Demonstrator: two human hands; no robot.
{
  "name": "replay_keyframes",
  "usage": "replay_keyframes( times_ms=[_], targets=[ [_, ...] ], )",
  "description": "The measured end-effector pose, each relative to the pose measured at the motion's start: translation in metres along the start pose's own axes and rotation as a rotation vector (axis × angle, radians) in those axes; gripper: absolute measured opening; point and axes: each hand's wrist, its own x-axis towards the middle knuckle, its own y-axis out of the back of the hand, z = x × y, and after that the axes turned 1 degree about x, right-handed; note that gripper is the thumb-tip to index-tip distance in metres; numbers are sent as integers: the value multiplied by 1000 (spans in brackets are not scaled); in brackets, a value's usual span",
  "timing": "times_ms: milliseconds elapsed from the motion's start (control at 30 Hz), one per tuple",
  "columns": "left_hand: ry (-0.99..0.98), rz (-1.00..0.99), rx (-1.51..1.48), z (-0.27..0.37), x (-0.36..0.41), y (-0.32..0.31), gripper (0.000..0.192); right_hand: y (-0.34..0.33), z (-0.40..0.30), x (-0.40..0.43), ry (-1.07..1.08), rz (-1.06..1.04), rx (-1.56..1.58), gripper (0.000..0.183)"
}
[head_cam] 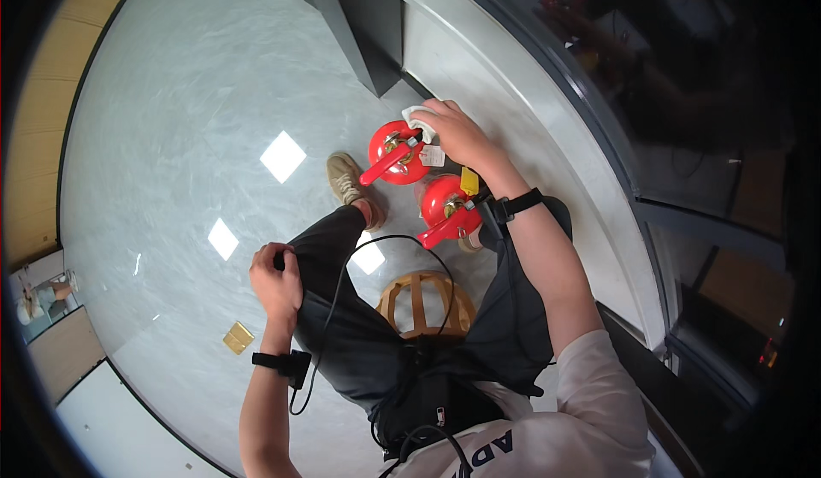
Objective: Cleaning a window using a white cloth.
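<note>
My right hand (pixel 454 133) grips a white cloth (pixel 418 121) at the side of a red fire extinguisher (pixel 387 137), close to its black hose. A white tag (pixel 433 156) hangs by that extinguisher's valve. Nearer to me stands a second red fire extinguisher (pixel 437 191) with a yellow tag (pixel 469 181), between my knees and beside my right leg. Both have red handles pointing down and left in the picture. My left hand (pixel 277 279) rests on my left knee with its fingers curled; whether anything is inside is hidden.
I sit on a wooden slatted stool (pixel 417 298). A white ledge (pixel 507 93) and dark glass panels (pixel 693 93) run along my right. A grey post (pixel 369 22) rises ahead. A gold packet (pixel 238 337) lies on the shiny grey floor (pixel 179 125). A black cable (pixel 333 292) loops over my lap.
</note>
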Motion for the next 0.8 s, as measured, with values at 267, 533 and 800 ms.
replay_keyframes(
  times_ms=[267, 533, 800],
  targets=[
    [-5, -4, 36, 5, 5, -4, 11, -38, 71, 36, -10, -206, 124, 65],
    [-12, -31, 24, 14, 14, -4, 12, -90, 124, 64, 195, -269, 231, 66],
    [-5, -45, 14, 16, 16, -4, 13, -147, 166, 81, 261, -367, 231, 63]
  ],
)
